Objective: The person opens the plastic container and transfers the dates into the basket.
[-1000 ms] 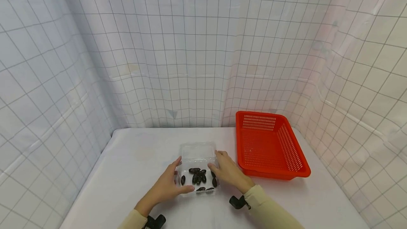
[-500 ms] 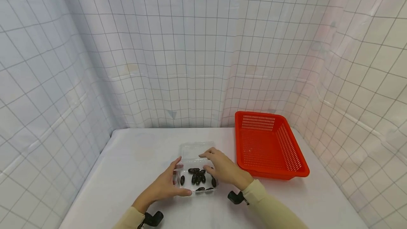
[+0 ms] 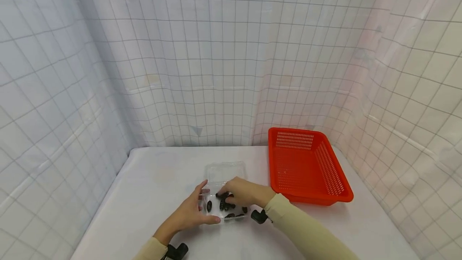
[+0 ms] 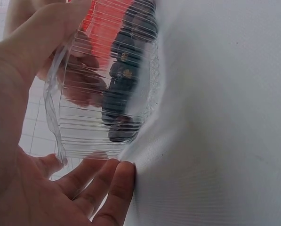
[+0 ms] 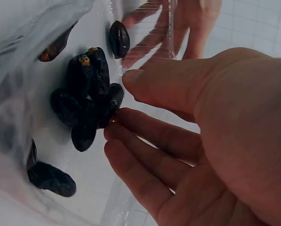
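A clear plastic clamshell box stands on the table with its lid folded back. Dark wrinkled dates lie inside, mostly clustered in the middle, with single ones near the sides. My left hand holds the box at its left end, thumb along the near edge and fingers spread on the far side. My right hand reaches down into the box. In the right wrist view its fingertips touch the edge of the cluster, and its thumb is apart from them.
A red slotted plastic basket stands to the right of the box on the white-covered table. Gridded white curtains hang behind and at both sides.
My right hand has moved left and down from the box's right side to the dates in the middle. The left hand stays at the left end.
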`<action>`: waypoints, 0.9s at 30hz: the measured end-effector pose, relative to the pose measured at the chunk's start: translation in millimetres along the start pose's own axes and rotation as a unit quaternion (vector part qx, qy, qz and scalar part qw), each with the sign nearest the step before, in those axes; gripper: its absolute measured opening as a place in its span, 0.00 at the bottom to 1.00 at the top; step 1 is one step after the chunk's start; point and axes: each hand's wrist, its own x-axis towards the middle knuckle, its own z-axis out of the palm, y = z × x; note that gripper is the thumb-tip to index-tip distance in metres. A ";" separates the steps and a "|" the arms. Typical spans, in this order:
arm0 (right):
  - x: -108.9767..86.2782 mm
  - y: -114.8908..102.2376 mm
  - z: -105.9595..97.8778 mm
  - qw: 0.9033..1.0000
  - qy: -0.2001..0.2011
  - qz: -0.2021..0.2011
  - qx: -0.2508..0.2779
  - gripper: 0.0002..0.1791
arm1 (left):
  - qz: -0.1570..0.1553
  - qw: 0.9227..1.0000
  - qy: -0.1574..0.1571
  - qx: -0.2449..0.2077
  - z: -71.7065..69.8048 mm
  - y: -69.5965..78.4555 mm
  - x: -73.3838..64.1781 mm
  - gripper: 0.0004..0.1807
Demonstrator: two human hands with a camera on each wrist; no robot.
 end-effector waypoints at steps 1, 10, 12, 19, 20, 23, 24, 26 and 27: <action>1.8 -0.6 0.8 1.000 -0.004 0.001 -0.002 0.20 | 0.000 1.000 0.000 -0.001 0.6 0.3 0.2 0.78; 19.9 -6.5 -2.7 0.998 -0.040 -0.030 0.027 0.20 | -0.005 1.000 0.008 -0.001 2.2 -1.3 -0.1 0.78; 24.2 -7.1 -0.9 0.997 -0.052 -0.041 0.028 0.19 | -0.007 1.000 0.009 0.001 2.5 -1.6 -0.3 0.78; 35.9 -8.7 9.6 0.995 -0.065 -0.070 0.014 0.14 | -0.013 1.000 0.014 0.002 3.8 -2.9 -1.4 0.78; 36.8 -8.9 10.4 0.995 -0.065 -0.070 0.016 0.14 | -0.014 1.000 0.015 0.003 4.0 -2.9 -1.6 0.79; 38.5 -9.8 10.9 0.995 -0.062 -0.072 0.020 0.12 | -0.017 1.000 0.018 0.006 4.6 -3.3 -2.0 0.79; 38.7 -10.1 10.8 0.995 -0.062 -0.073 0.021 0.12 | -0.017 1.000 0.018 0.006 4.7 -3.4 -2.2 0.79; 39.1 -10.1 10.7 0.995 -0.062 -0.074 0.026 0.12 | -0.017 1.000 0.019 0.005 4.9 -3.7 -2.3 0.79; 39.2 -10.1 10.7 0.995 -0.062 -0.075 0.028 0.12 | -0.017 1.000 0.019 0.004 4.9 -3.7 -2.4 0.79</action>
